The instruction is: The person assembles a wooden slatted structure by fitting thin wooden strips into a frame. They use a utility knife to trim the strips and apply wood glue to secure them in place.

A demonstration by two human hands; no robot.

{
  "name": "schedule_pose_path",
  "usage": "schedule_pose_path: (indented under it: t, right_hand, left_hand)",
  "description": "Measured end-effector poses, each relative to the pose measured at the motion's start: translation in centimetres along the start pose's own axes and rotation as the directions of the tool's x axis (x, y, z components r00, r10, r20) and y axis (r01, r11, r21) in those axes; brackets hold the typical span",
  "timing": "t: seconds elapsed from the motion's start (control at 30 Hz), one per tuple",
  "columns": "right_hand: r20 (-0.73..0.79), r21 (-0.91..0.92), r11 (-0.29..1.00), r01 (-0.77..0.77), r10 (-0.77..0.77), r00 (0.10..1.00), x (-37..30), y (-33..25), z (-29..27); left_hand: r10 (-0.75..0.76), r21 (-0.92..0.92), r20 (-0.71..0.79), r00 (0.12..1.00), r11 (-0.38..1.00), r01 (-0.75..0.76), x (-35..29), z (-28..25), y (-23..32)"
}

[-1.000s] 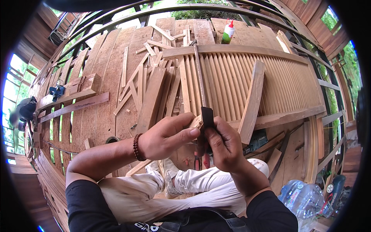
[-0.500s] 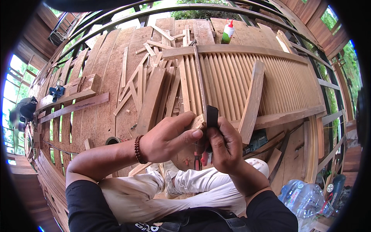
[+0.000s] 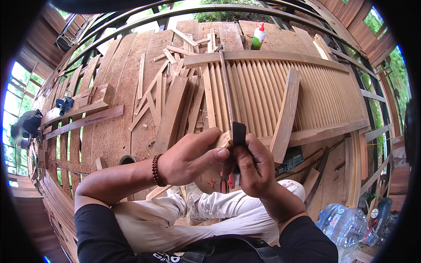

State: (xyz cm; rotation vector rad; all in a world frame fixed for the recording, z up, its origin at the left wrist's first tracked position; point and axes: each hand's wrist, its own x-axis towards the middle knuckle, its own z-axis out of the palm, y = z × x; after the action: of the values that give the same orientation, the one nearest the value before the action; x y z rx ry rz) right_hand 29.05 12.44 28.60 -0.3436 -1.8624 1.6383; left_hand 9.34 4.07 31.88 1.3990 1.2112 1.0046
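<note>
A slatted wooden panel [image 3: 252, 87] lies in front of me with a long metal bar clamp [image 3: 226, 83] across its left end. My left hand [image 3: 188, 158] is closed round the pale end of a piece of wood [image 3: 224, 139] at the panel's near left corner. Beside that end, my right hand [image 3: 254, 168] pinches a flat black strip [image 3: 239, 133] between thumb and fingers. The strip stands up right against or very near the wood; I cannot tell if they touch. Below the hands, a red and black handle [image 3: 225, 183] shows in part.
A loose board [image 3: 287, 114] lies slanted across the panel. Wood offcuts [image 3: 175, 101] are piled to its left. A glue bottle [image 3: 258, 36] stands at the far edge. A power tool [image 3: 291, 161] lies right of my hands; a large clear water bottle [image 3: 344, 225] is at lower right.
My right hand and the black strip have shifted slightly toward me and to the left. My left hand stays almost in place.
</note>
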Motion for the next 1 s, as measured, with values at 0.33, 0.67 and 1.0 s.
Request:
schedule_pose_path:
  t: [0.33, 0.67, 1.0]
  right_hand:
    - [-0.046, -0.022, 0.995, -0.094, 0.093, 0.995, -0.2, -0.5, -0.1]
    - [0.191, -0.356, 0.929, 0.102, -0.034, 0.981, 1.3, -1.1, -3.0]
    - [-0.026, -0.122, 0.987, 0.109, -0.113, 0.993, 1.7, 2.2, -1.6]
  left_hand:
    - [0.088, -0.065, -0.041, 0.995, 0.994, -0.090, 0.2, 0.8, 0.0]
    - [-0.101, 0.405, -0.040, 0.994, 0.908, 0.109, 0.1, -0.1, 2.0]
    - [-0.120, 0.440, -0.135, 0.984, 0.882, 0.168, 0.6, -0.6, 0.9]
